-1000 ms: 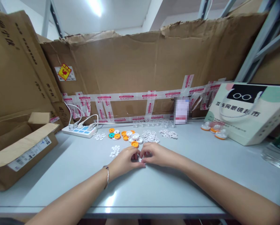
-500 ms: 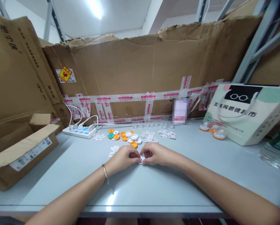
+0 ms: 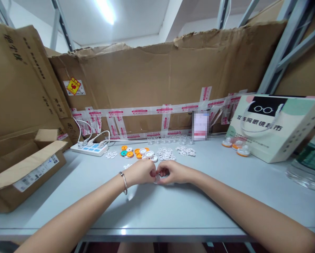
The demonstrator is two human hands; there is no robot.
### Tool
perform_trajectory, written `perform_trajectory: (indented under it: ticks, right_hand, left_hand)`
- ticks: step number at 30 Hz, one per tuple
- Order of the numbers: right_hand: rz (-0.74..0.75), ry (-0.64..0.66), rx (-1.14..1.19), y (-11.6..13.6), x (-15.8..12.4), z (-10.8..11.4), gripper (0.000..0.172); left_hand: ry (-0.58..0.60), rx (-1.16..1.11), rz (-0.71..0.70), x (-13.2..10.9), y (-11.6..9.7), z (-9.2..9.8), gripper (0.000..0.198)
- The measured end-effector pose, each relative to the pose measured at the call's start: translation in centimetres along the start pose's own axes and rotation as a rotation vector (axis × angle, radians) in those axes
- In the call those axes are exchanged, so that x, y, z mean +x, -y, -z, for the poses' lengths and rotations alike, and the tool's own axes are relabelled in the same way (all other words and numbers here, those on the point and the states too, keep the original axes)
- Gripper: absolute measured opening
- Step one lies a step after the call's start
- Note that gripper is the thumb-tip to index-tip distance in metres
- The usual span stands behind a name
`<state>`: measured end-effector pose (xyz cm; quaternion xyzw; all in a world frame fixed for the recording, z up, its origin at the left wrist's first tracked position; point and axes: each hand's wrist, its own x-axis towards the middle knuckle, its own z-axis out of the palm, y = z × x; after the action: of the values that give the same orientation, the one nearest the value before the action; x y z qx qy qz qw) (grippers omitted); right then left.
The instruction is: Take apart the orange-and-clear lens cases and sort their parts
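Close together over the table, both hands are closed in a pinch around one small whitish, partly see-through plastic part (image 3: 158, 179). My left hand (image 3: 141, 171) has its back turned up, and its fingertips are mostly hidden behind the knuckles. My right hand (image 3: 175, 172) grips the part from the other side between thumb and fingers. Just beyond the hands lie orange and white round plastic caps (image 3: 137, 156), with a green cap (image 3: 124, 153) among them. A pile of small white slotted discs (image 3: 166, 154) sits behind my right hand. Small white pieces (image 3: 127, 166) show partly beside my left hand.
A power strip (image 3: 90, 149) and an open cardboard box (image 3: 38, 165) stand left. Clear plastic pieces (image 3: 170, 140) line the back, before a large cardboard sheet (image 3: 136, 77). At right are orange-based assemblies (image 3: 237, 148), a paper bag (image 3: 255, 130) and a clear bottle (image 3: 307, 163).
My left hand has rolled over, knuckles up, and now covers more of the small white pieces and the nearest orange cap. My right hand has stayed nearly in place. The view has shifted slightly.
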<state>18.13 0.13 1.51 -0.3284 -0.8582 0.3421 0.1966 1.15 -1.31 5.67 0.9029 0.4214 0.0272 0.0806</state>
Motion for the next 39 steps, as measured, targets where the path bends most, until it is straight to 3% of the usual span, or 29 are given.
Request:
perform_trajectory:
  ticks: [9, 13, 16, 19, 22, 25, 32, 39]
  right_hand:
    - [0.047, -0.089, -0.002, -0.4, 0.1, -0.6, 0.016]
    - [0.043, -0.084, -0.015, -0.3, 0.1, -0.5, 0.018]
    - [0.022, -0.084, -0.024, -0.1, 0.0, -0.4, 0.019]
    - [0.004, -0.073, -0.03, 0.1, 0.0, -0.2, 0.02]
    - [-0.011, -0.06, -0.024, 0.1, 0.0, -0.2, 0.022]
    - [-0.007, -0.053, -0.028, 0.0, 0.1, -0.2, 0.023]
    - [-0.003, -0.048, -0.043, 0.1, 0.0, 0.0, 0.024]
    - [0.028, -0.027, -0.06, 0.0, 0.0, 0.3, 0.026]
  left_hand:
    - [-0.124, 0.107, 0.042, -1.0, -0.2, -2.0, 0.011]
    - [-0.163, 0.071, 0.05, -1.5, 0.6, -0.9, 0.007]
    - [-0.247, 0.012, 0.032, -2.6, 2.6, 1.2, 0.012]
    - [-0.299, 0.015, -0.078, -4.2, 5.5, 2.5, 0.014]
    - [-0.275, 0.068, -0.087, -5.5, 8.0, 2.1, 0.017]
    - [-0.217, 0.099, -0.06, -6.1, 9.3, 1.0, 0.018]
    - [-0.172, 0.21, -0.034, -6.1, 9.5, 0.6, 0.017]
    - [-0.204, 0.091, -0.029, -6.4, 8.8, 1.3, 0.021]
